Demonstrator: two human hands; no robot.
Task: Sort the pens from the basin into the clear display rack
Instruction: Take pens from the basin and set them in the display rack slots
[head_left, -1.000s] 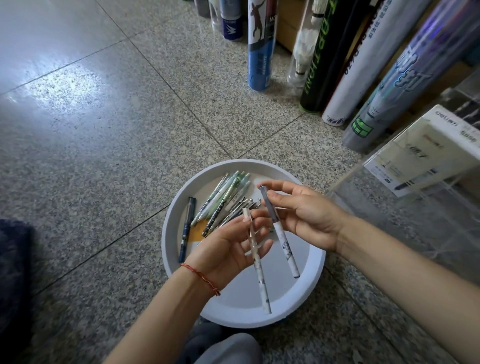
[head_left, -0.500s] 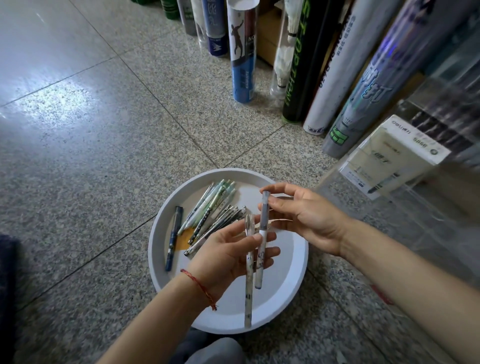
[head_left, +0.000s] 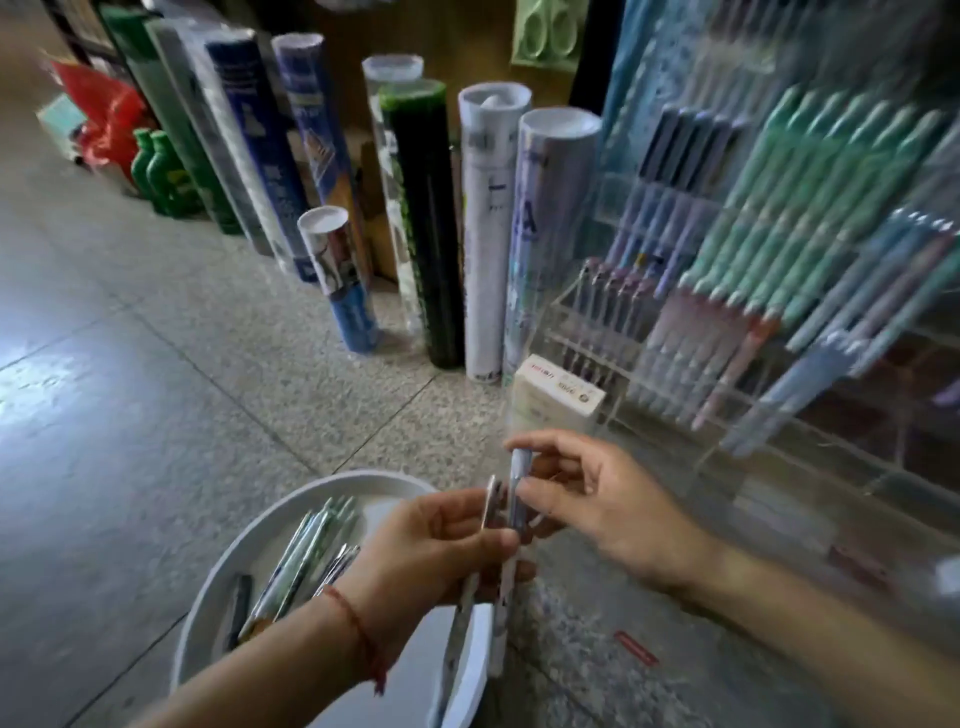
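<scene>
A white round basin (head_left: 218, 587) sits on the floor at the bottom, with several pens (head_left: 306, 545) lying in its left half. My left hand (head_left: 431, 551) grips a white patterned pen (head_left: 460, 618) that hangs down over the basin's right rim. My right hand (head_left: 597, 499) pinches the top of a second white pen (head_left: 511, 519) right beside the first; my left fingers touch it too. The clear display rack (head_left: 779, 332) stands to the right, its tiers filled with rows of green, purple and blue pens.
Tall shuttlecock tubes (head_left: 483, 234) stand in a row behind the basin against a shelf. A small white box (head_left: 558, 397) leans at the rack's left front corner. Green bottles (head_left: 161, 176) and a red bag (head_left: 104, 114) stand at the far left. A red strip (head_left: 636, 647) lies on the floor.
The view has tilted up, showing the rack. Both hands have moved toward the basin's right rim, and the two pens now stand nearly upright side by side.
</scene>
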